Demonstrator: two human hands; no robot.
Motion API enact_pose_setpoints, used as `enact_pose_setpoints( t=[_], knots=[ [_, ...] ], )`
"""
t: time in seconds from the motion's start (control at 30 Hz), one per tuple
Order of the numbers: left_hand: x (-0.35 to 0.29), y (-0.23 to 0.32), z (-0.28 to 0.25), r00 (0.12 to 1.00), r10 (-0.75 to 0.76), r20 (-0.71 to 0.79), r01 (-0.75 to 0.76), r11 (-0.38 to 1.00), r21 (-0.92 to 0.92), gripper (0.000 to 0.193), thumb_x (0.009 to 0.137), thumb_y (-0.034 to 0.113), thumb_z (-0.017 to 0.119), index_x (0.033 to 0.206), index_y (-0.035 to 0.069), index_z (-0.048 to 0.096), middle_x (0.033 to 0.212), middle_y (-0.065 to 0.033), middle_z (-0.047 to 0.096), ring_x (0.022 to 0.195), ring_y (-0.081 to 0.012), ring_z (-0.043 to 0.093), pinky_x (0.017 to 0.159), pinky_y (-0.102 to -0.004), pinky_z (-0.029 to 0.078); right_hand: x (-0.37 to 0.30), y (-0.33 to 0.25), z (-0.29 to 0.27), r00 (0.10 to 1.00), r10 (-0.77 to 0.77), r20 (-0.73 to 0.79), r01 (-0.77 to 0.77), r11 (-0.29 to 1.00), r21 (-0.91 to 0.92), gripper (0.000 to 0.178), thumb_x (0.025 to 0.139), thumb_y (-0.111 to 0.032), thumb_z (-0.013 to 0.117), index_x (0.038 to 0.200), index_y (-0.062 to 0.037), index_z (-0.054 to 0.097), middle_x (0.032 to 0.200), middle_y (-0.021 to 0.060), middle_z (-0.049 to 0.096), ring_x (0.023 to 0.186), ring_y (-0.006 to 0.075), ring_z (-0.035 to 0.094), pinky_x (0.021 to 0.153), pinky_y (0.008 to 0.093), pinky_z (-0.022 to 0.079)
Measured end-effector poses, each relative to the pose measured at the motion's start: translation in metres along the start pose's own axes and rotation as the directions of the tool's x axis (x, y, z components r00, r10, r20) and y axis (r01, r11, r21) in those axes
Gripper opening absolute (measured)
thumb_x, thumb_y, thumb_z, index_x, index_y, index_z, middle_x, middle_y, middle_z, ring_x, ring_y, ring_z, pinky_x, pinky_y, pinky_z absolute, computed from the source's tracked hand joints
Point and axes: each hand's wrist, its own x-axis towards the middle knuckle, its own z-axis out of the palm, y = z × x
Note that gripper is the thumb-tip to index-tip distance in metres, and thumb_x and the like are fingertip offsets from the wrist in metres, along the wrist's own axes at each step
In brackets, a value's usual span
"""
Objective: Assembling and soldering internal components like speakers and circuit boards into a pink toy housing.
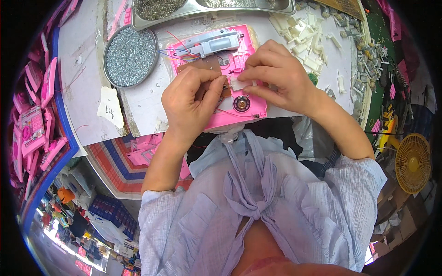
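A pink plastic housing (256, 108) lies on the table in front of me, with a grey module (220, 44) at its far end and thin coloured wires running beside it. A round black speaker (241, 104) is set in its near part, and a brown board (208, 64) shows partly behind my fingers. My right hand (282, 77) holds a small white plastic piece (239, 84) against the housing. Just left of that piece, my left hand (192, 100) is closed in a pinch over the board; what its fingertips grip is too small and covered to name.
A round dish (105, 62) full of small screws stands to the left. Beyond the housing sits a metal tray (202, 10) of small metal parts. White plastic pieces (307, 41) lie heaped at the right. Pink cases (33, 129) are piled far left; a yellow fan (413, 163) stands right.
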Motion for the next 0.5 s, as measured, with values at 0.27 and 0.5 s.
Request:
enact_pose_setpoints(
  t=[0.27, 0.5],
  knots=[
    [0.004, 0.003, -0.002, 0.999, 0.026, 0.041, -0.028, 0.999, 0.045, 0.01, 0.085, -0.003, 0.077, 0.09, 0.001, 0.07, 0.085, -0.0092, 0.07, 0.069, -0.0167, 0.063, 0.064, -0.028, 0.05, -0.009, -0.008, -0.007, 0.991, 0.081, 0.109, -0.064, 0.986, -0.155, 0.034, 0.075, -0.017, 0.085, 0.107, -0.0129, 0.074, 0.105, 0.0051, 0.066, 0.102, 0.0296, 0.058, 0.087, 0.0419, 0.05],
    [0.0, 0.009, -0.005, 0.992, -0.007, 0.124, -0.001, 0.998, 0.064, 0.014, 0.086, -0.001, 0.078, 0.098, 0.002, 0.071, 0.077, -0.0031, 0.059, 0.06, -0.0097, 0.047, 0.053, -0.0246, 0.036, -0.065, 0.028, -0.106, 0.938, 0.235, -0.254, -0.325, 0.848, -0.419, 0.035, 0.08, -0.014, 0.08, 0.115, -0.0127, 0.074, 0.111, 0.0083, 0.069, 0.11, 0.0297, 0.057, 0.094, 0.0437, 0.049]
  ],
)
